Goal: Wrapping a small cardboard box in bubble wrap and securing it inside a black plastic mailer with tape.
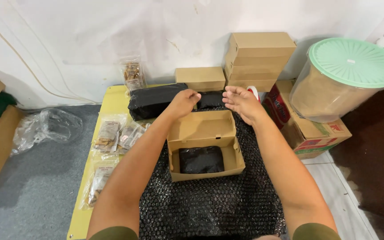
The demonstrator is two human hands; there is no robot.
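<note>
- The left hand (184, 102) hovers just past the far edge of the open brown cardboard box (205, 144), fingers loosely curled, holding nothing.
- The right hand (241, 101) hangs beside it over the same edge, fingers spread fairly wide and empty; the two hands are near each other but apart.
- The box sits on a sheet of black bubble wrap (210, 204), its lid flap (203, 126) tipped back toward the hands. Inside lies a black wrapped packet (201, 160), filling only part of the floor.
- Risk, as I judge it: the packet has room around it, so it could slide or rattle if the box is tilted or lifted carelessly.
- The lid looks thin; pressing it down unevenly from one hand could crease it or leave a side tab sticking out.
- A long black bundle (156, 101) lies just behind the box, right under the left wrist, and could get nudged or block the lid from swinging freely.
- Clear snack packets (107, 135) lie on the yellow table (114, 100) to the left, well apart from the hands.
- A stack of closed brown boxes (258, 58) stands against the wall, and a big tub with a green lid (356, 62) rests on a printed carton (312, 133) to the right.
</note>
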